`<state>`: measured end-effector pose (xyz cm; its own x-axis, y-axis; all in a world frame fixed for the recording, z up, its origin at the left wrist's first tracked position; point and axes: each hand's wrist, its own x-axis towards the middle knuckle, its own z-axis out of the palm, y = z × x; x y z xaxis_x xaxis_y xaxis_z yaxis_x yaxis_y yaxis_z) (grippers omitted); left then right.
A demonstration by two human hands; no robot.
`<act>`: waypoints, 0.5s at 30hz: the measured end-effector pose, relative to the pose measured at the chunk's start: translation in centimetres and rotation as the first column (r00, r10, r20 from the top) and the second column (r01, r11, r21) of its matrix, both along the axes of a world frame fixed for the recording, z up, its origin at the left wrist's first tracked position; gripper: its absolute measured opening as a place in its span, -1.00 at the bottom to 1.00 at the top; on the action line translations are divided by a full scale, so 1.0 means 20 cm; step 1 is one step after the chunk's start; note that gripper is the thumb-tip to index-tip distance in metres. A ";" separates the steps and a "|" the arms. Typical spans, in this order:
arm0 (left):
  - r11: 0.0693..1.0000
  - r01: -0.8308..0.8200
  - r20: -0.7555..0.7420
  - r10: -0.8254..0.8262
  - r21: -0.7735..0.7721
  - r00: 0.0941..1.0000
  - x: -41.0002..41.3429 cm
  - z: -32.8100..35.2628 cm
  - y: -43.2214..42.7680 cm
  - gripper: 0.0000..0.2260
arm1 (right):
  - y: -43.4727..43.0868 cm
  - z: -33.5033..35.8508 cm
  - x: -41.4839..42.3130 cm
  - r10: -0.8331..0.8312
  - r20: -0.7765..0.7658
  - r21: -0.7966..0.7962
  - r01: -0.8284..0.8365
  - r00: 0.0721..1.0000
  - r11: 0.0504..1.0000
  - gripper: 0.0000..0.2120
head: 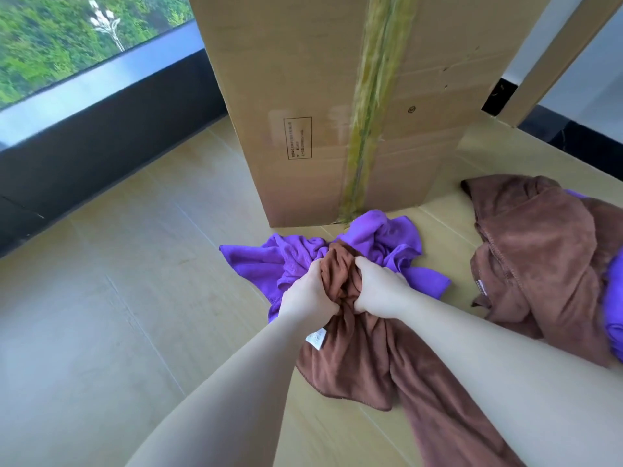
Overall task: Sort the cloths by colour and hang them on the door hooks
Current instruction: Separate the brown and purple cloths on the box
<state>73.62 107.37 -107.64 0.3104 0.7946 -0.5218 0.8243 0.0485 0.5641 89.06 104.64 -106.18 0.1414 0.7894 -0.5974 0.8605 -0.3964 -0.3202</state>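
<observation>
A brown cloth with a white label lies bunched on the floor in front of me. My left hand and my right hand both grip its gathered top, side by side. Under and behind it spreads a crumpled purple cloth. To the right lies a second brown cloth in a heap, with a bit of another purple cloth showing at its right edge. No door hooks are in view.
A tall taped cardboard box stands right behind the cloths. A window with a dark sill runs along the left. Pale tiled floor stretches to the left and front.
</observation>
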 end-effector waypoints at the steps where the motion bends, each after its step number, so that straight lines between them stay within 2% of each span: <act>1: 1.000 -0.013 0.020 0.014 -0.017 1.000 0.00 0.02 -0.01 -0.27 | -0.01 0.03 0.01 -0.005 -0.021 0.011 0.005 1.000 1.000 -0.41; 4: 0.997 -0.056 0.085 0.060 -0.053 0.995 0.00 0.11 -0.04 -0.24 | -0.06 0.12 0.04 -0.041 -0.098 0.058 0.047 0.994 0.997 -0.42; 11: 0.996 -0.080 0.246 0.087 -0.039 0.965 0.03 0.45 -0.22 -0.27 | -0.25 0.51 0.07 -0.072 -0.103 0.080 0.080 0.992 0.994 -0.32; 15: 0.997 -0.072 0.220 0.078 -0.033 0.972 0.05 0.75 -0.29 -0.40 | -0.35 0.82 0.10 -0.094 -0.108 0.100 0.105 0.990 0.990 -0.28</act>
<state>74.70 101.49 -92.60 0.3602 0.8077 -0.4668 0.6731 0.1214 0.7295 90.96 97.59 -89.70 0.1643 0.8335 -0.5276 0.7789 -0.4378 -0.4491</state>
